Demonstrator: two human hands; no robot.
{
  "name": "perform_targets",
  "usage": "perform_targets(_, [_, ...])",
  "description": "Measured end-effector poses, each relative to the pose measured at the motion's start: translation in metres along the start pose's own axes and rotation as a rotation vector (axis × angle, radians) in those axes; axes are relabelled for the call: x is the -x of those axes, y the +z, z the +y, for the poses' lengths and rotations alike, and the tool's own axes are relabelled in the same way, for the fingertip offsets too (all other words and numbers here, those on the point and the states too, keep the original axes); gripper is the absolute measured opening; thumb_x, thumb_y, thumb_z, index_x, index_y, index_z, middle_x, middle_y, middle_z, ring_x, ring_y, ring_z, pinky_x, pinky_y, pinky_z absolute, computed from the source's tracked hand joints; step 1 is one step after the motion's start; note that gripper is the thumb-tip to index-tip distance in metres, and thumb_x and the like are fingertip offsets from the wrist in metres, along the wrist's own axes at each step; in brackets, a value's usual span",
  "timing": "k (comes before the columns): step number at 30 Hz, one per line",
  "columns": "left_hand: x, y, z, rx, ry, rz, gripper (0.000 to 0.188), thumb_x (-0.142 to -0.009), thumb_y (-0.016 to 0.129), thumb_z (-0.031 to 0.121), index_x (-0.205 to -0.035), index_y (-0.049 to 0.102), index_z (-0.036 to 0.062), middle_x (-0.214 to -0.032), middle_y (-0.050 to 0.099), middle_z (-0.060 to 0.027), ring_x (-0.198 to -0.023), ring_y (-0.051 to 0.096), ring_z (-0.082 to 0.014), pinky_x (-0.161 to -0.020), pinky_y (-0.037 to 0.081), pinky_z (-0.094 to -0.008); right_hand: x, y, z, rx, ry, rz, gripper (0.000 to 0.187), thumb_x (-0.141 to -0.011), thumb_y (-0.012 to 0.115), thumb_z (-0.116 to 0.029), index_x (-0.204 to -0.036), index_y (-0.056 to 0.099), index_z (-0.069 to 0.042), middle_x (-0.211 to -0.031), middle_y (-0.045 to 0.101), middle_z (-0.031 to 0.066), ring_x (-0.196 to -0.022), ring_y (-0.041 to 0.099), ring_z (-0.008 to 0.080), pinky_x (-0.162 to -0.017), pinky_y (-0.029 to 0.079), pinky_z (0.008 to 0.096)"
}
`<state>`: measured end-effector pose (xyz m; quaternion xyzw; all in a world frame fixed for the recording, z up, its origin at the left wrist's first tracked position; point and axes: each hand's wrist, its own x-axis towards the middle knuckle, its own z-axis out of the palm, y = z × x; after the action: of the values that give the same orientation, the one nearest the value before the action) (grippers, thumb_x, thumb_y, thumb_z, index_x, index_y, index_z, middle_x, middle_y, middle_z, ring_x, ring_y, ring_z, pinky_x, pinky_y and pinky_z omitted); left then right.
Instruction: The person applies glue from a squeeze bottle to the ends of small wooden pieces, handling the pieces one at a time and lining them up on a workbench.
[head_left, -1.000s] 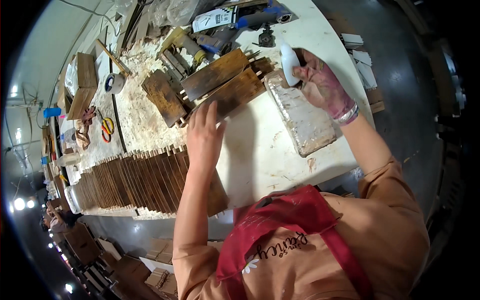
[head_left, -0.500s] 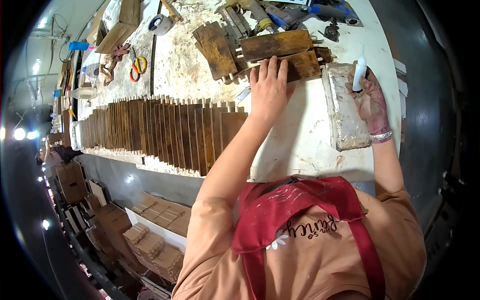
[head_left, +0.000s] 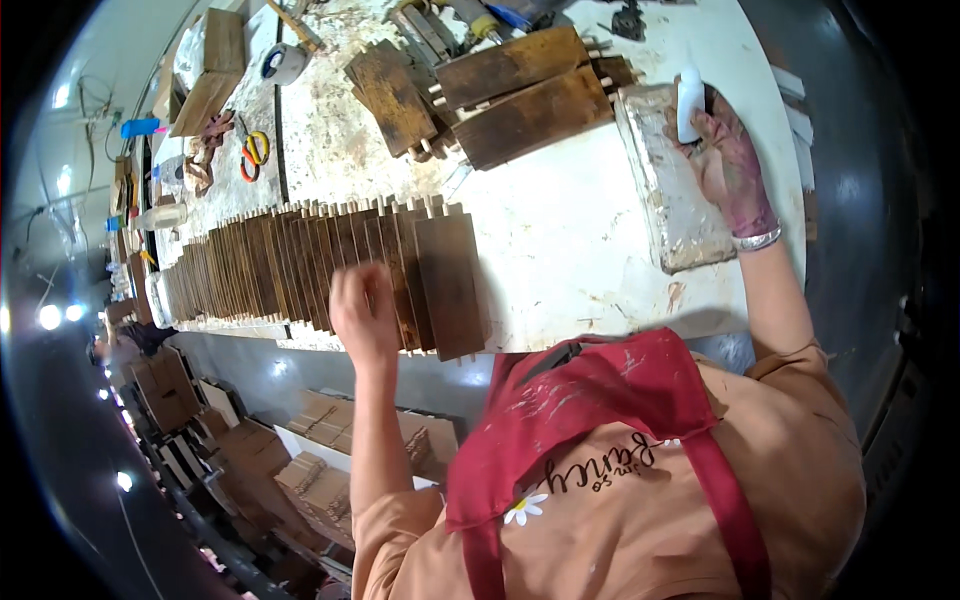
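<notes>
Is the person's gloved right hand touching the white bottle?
Touching. The head view shows the gloved right hand gripping the lower part of the white bottle, with no gap between glove and bottle.

A red apron [head_left: 585, 400], scuffed whitish, has two straps [head_left: 735, 510]. Below it in view, a tan short-sleeved shirt [head_left: 640, 545] bears dark lettering [head_left: 610, 463] and a white daisy [head_left: 524, 509]. Above the apron, the right hand [head_left: 730, 160] wears a stained purplish glove [head_left: 746, 195] and silvery band [head_left: 757, 240].

One white bottle [head_left: 689, 108], one apron [head_left: 585, 415]
</notes>
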<state>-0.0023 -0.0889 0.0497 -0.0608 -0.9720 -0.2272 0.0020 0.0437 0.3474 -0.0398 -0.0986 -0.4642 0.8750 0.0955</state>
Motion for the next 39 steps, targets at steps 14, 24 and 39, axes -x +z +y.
perform_targets(14, [0.078, 0.054, 0.021, -0.300, 0.206, -0.072, 0.060, -0.079, 0.074, 0.024, -0.127, 0.046, 0.0005, -0.112, 0.057, -0.0135, -0.101, 0.056, -0.0320, -0.085, 0.046, -0.0403, 0.003, -0.040, 0.017, 0.034, -0.122, -0.104, 0.054, -0.096, 0.055, -0.025, -0.144, 0.035, -0.010, -0.121, 0.056, -0.0030, -0.110, 0.052, 0.0048, -0.098, 0.044, 0.0306])
perform_targets(24, [0.067, 0.052, 0.043, -0.197, 0.195, -0.174, 0.058, -0.087, 0.060, 0.004, -0.141, 0.040, 0.0087, -0.110, 0.057, -0.0171, -0.098, 0.058, -0.0353, -0.082, 0.049, -0.0410, 0.011, 0.050, -0.026, 0.348, -0.189, 0.037, 0.053, -0.084, 0.051, 0.007, -0.135, 0.044, -0.001, -0.128, 0.054, 0.0049, -0.110, 0.052, 0.0153, -0.090, 0.044, 0.0253])
perform_targets(39, [0.058, 0.060, 0.041, -0.073, 0.251, -0.077, 0.045, -0.086, 0.059, -0.001, -0.130, 0.053, 0.0058, -0.105, 0.057, -0.0152, -0.092, 0.059, -0.0302, -0.078, 0.049, -0.0384, 0.005, 0.031, -0.016, 0.113, -0.198, -0.049, 0.052, -0.087, 0.055, 0.001, -0.137, 0.041, 0.001, -0.126, 0.053, 0.0069, -0.110, 0.053, 0.0150, -0.091, 0.043, 0.0259])
